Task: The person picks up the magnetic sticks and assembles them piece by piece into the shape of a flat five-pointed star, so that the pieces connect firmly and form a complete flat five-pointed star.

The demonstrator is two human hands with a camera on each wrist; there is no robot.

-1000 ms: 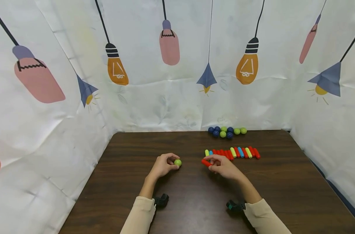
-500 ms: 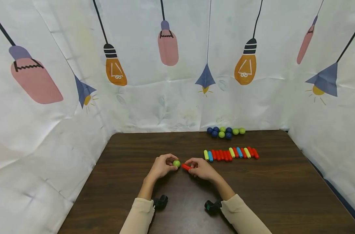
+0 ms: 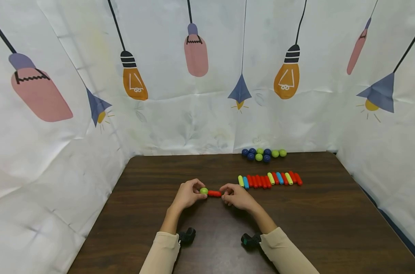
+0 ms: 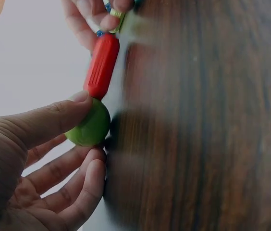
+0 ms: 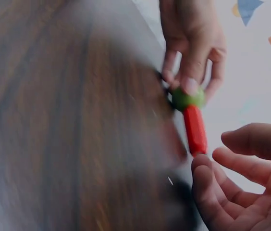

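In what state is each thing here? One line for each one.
Green ball: pinched by the left hand
Red stick: touching the green ball
Right hand: touching the red stick's other end
Other sticks: lying in a row
Blue and green balls: grouped near the table's far edge
Backdrop: creased

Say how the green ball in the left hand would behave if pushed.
The green ball would probably roll, being round. Its smooth, shiny surface might feel slippery. It seems stiff, showing no dent where the left hand pinches it.

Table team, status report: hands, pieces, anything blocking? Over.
Left hand pinching green ball. Right hand at free end of red stick. Stick's other end meets ball; nothing visible between them. Other balls, other sticks farther back.
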